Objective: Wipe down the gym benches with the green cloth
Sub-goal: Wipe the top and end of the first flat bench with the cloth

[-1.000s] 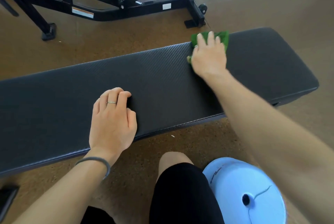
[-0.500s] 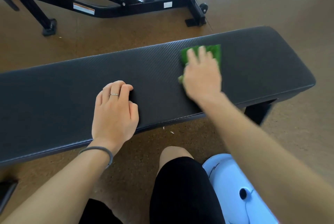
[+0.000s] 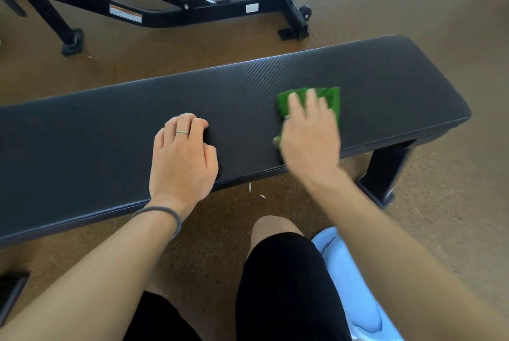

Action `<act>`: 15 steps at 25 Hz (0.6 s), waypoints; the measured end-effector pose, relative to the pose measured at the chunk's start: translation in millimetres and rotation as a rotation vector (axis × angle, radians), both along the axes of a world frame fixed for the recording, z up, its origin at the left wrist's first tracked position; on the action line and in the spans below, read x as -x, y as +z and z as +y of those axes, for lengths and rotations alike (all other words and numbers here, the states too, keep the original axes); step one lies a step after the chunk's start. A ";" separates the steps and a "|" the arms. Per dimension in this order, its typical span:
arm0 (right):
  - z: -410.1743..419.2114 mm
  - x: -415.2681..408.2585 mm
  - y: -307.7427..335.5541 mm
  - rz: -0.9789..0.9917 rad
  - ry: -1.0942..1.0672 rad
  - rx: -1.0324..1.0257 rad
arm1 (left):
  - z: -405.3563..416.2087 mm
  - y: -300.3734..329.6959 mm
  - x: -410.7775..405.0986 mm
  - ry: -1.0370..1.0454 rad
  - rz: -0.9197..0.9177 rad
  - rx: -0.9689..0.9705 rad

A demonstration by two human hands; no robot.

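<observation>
A long flat black gym bench (image 3: 115,131) runs across the view from lower left to upper right. My right hand (image 3: 309,134) lies flat on the folded green cloth (image 3: 330,98) and presses it onto the bench's right half, near the front edge. Only the cloth's far edge and a corner by my thumb show; the rest is under the palm. My left hand (image 3: 181,158) rests on the middle of the bench with its fingers curled under, holding nothing.
A black adjustable bench frame (image 3: 170,7) stands on the brown floor behind the bench. A light blue weight plate (image 3: 349,285) lies by my right knee. The bench's black leg (image 3: 385,172) stands at right. A dark flat object (image 3: 11,294) sits at the left edge.
My right hand has dragged the green cloth from the bench's far edge toward its near edge and slightly left. My left hand has stayed where it was.
</observation>
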State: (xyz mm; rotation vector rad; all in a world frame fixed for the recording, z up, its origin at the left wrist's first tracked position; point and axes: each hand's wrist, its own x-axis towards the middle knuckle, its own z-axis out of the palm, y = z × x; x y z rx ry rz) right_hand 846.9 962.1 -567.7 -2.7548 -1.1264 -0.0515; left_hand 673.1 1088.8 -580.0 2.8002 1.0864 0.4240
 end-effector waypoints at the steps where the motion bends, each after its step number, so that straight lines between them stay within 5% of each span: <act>1: 13.2 35.4 -2.8 0.009 0.083 0.009 | 1.1 -0.2 0.6 -0.002 -0.002 -0.005; 4: 22.3 87.0 -3.1 0.049 0.293 -0.112 | 1.8 -0.2 -1.4 -0.006 -0.015 0.019; 6: 4.2 55.3 -3.6 -0.045 0.366 0.017 | 3.5 6.3 8.4 -0.036 -0.034 0.062; 10: -20.5 -10.5 -3.7 -0.008 -0.024 0.022 | 42.0 7.8 82.5 0.134 -0.010 -0.013; 15: 50.4 136.0 -6.4 -0.003 0.303 -0.041 | 53.2 -0.5 107.4 0.268 -0.010 0.015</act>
